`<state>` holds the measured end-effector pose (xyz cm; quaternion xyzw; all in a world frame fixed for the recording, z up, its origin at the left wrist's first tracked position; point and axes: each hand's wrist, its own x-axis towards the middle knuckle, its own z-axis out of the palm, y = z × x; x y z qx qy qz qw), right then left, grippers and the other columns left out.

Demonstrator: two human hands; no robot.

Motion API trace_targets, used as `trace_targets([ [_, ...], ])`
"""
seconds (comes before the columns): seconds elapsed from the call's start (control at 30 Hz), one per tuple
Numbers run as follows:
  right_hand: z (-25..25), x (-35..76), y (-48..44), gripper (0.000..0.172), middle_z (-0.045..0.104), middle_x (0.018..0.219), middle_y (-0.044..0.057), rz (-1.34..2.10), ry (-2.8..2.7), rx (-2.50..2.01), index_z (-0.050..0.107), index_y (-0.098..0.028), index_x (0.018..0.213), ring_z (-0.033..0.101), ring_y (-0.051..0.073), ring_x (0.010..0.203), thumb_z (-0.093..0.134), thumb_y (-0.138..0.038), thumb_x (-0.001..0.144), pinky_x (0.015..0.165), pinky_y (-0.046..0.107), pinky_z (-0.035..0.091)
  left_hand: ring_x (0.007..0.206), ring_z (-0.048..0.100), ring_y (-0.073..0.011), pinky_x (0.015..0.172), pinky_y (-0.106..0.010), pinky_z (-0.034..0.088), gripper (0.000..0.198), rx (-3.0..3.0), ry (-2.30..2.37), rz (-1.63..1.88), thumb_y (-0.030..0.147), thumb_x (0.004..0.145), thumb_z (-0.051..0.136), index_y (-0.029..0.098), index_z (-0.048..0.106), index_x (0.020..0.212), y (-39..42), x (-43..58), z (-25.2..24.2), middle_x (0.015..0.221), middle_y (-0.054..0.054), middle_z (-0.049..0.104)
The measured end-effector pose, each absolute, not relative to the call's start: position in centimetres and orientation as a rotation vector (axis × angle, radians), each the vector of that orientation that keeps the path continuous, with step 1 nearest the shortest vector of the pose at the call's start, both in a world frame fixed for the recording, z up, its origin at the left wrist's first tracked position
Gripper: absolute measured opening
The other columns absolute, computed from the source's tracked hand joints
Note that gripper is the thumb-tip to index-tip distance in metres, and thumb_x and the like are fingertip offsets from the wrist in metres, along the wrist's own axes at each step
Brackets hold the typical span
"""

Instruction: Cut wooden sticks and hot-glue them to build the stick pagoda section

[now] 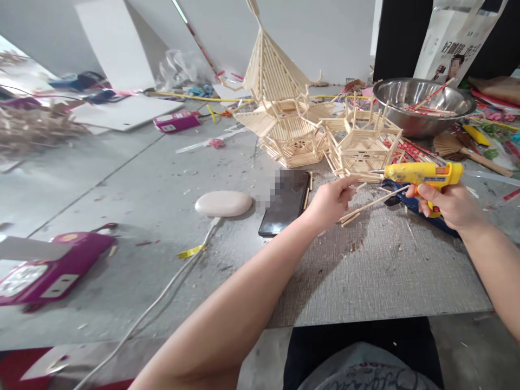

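Note:
My right hand (453,206) is wrapped round the handle of a yellow hot glue gun (422,172), its nozzle pointing left. A thin wooden stick (376,203) runs from the table up to my right fingers; whether they hold it I cannot tell. My left hand (331,203) is closed just in front of a low open frame of wooden sticks (361,143); what its fingers pinch, if anything, is hidden. Near the gun's nozzle is the frame's front edge. Behind and left of it stands a taller stick pagoda (280,103) with a pointed roof.
A dark phone (284,208) lies left of my left hand, beside a pale oval device (223,203) with a white cable. Dark blue pliers-like tool (422,208) lies under the gun. A steel bowl (426,127) stands at back right. Purple devices (60,265) lie left.

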<state>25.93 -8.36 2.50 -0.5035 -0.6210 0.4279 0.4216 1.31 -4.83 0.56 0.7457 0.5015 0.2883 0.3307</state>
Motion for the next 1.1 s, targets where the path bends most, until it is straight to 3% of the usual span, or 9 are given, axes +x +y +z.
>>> trace_targets([
  [0.17, 2.6, 25.9, -8.4, 0.028, 0.059, 0.061, 0.002, 1.065, -1.531, -1.296, 0.063, -0.017, 0.074, 0.045, 0.007, 0.042, 0.059, -0.044, 0.075, 0.039, 0.025, 0.035, 0.047, 0.054, -0.0065, 0.051, -0.018, 0.043, 0.023, 1.676, 1.212, 0.834, 0.016, 0.081, 0.041, 0.013, 0.060, 0.092, -5.7, 1.9, 1.5, 0.050, 0.004, 0.051],
  [0.33, 2.4, 25.8, -8.3, 0.029, 0.060, 0.064, 0.001, 1.054, -1.510, -1.231, 0.062, -0.018, 0.074, 0.045, 0.007, 0.040, 0.059, -0.047, 0.075, 0.038, 0.024, 0.036, 0.046, 0.055, -0.0055, 0.047, -0.018, 0.045, 0.010, 1.448, 1.112, 0.875, 0.013, 0.082, 0.043, 0.015, 0.049, 0.075, -6.3, 2.5, 2.4, 0.057, 0.004, 0.048],
  [0.47, 2.5, 25.5, -8.3, 0.030, 0.064, 0.074, 0.001, 1.099, -1.465, -1.146, 0.057, -0.020, 0.075, 0.045, 0.006, 0.037, 0.058, -0.051, 0.074, 0.036, 0.025, 0.033, 0.045, 0.054, -0.0045, 0.046, -0.018, 0.045, 0.010, 1.421, 1.025, 0.875, 0.013, 0.083, 0.043, 0.015, 0.047, 0.074, -6.3, 2.5, 2.5, 0.058, 0.005, 0.047],
  [1.1, 2.7, 25.4, -8.7, 0.029, 0.059, 0.069, 0.000, 1.107, -1.495, -1.155, 0.055, -0.020, 0.071, 0.043, 0.005, 0.037, 0.055, -0.048, 0.077, 0.034, 0.024, 0.031, 0.046, 0.053, -0.0050, 0.049, -0.018, 0.043, 0.010, 1.539, 1.020, 0.927, 0.020, 0.081, 0.048, 0.016, 0.047, 0.072, -6.2, 2.4, 1.6, 0.052, 0.004, 0.051],
])
